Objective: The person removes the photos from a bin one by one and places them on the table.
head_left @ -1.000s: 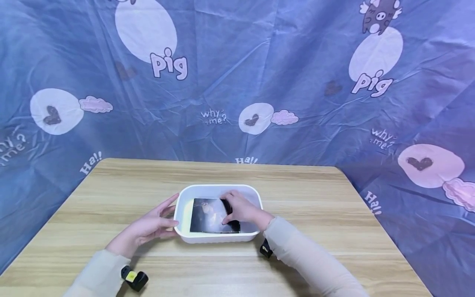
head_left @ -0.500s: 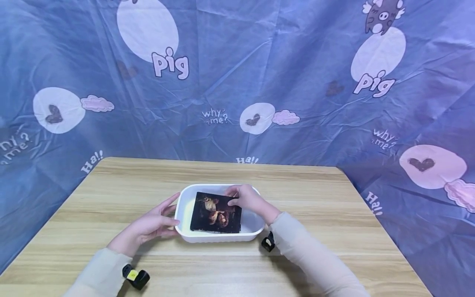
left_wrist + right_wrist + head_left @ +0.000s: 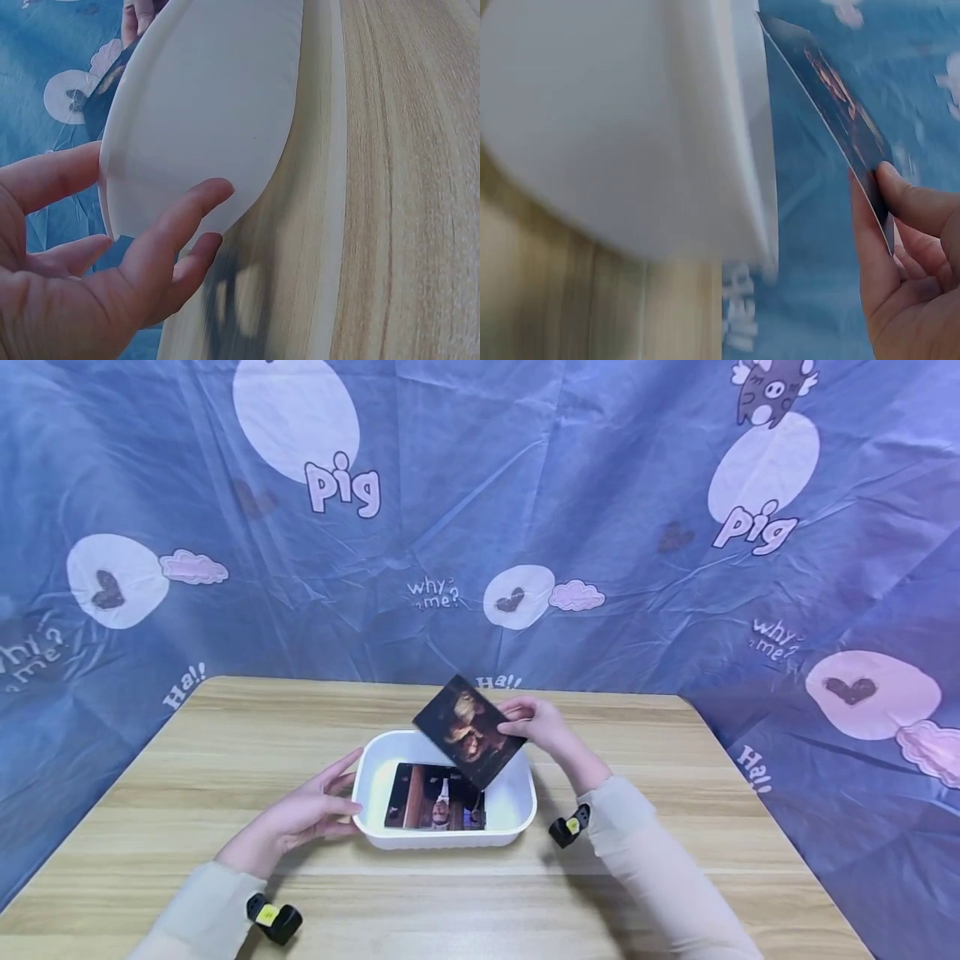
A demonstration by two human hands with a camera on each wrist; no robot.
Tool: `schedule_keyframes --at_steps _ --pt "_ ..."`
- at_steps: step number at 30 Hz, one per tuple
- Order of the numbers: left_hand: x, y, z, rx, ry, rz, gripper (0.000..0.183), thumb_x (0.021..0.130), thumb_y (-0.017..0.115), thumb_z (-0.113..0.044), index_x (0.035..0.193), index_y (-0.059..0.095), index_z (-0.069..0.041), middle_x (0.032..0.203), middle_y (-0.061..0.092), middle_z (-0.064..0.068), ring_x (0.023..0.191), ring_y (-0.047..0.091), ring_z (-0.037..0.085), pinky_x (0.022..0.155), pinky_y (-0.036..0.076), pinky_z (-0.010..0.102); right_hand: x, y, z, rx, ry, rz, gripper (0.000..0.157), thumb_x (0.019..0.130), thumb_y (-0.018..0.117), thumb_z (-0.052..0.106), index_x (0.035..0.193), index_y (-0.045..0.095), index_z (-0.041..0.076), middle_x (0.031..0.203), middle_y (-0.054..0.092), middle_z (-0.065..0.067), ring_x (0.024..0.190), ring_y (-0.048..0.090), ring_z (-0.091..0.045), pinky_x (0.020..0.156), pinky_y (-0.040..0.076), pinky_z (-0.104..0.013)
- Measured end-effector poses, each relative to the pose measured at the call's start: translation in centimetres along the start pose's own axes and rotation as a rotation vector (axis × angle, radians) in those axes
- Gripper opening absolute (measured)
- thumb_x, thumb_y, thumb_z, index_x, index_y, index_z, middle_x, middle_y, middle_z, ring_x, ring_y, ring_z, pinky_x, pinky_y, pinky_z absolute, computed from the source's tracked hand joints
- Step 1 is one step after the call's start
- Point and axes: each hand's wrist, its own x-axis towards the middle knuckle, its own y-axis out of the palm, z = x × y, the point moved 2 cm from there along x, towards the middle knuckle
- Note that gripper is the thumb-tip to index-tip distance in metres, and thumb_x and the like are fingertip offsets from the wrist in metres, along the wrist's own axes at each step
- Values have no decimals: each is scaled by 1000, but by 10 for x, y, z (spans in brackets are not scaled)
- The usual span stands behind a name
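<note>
A white plastic tub [image 3: 375, 841] with rounded corners stands on the table. My left hand [image 3: 318, 814] spans its left end from outside, fingers spread and touching the wall and rim; the left wrist view shows this left hand [image 3: 112, 277] close up. Over the tub's back right part, my right hand [image 3: 536, 727] pinches a dark printed photo [image 3: 468, 731] by its right corner, thumb on the printed face and fingers behind. The right wrist view shows the photo [image 3: 840, 105] thin and tilted. Another photo [image 3: 420, 802] lies inside the tub, partly covered by the raised one.
The wood-grain table [image 3: 420, 910] extends around the tub. A blue cloth [image 3: 450, 527] with pig prints hangs behind it and along both sides. Small black devices are strapped at the left wrist [image 3: 273, 920] and right wrist [image 3: 570, 827].
My right hand has lifted the dark photo up and to the right out of the tub, turning it diagonally. A different photo now shows beneath. The left hand has stayed put.
</note>
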Motion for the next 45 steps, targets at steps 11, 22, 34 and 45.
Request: schedule_keyframes --at_steps 11,22,34,45 --pt "2 -3 -3 13 7 7 99 84 58 7 155 -7 -16 156 -5 33 116 58 35 93 57 47 -4 -81 -53 332 212 -252 38 85 70 5 120 58 -4 75 67 15 67 61 1 59 55 -13" --pt "-1 1 -1 2 -7 -59 95 85 58 6 156 -1 -14 157 1 32 116 58 37 92 58 45 -19 -94 -93 274 437 -286 46 93 61 9 133 46 -8 70 61 15 62 56 3 59 53 -11" --pt "-2 1 1 -28 19 -117 89 86 58 5 156 5 -10 156 9 32 104 66 29 83 62 37 -10 -83 -106 177 494 -386 33 87 64 1 116 51 -8 82 54 4 63 51 -1 55 49 -12" --pt "-4 -2 2 -82 10 -138 87 87 59 3 156 8 -10 156 10 31 107 65 30 88 60 39 -7 -82 -102 -123 482 -405 34 84 70 9 112 58 -8 83 55 0 65 45 -9 56 43 -21"
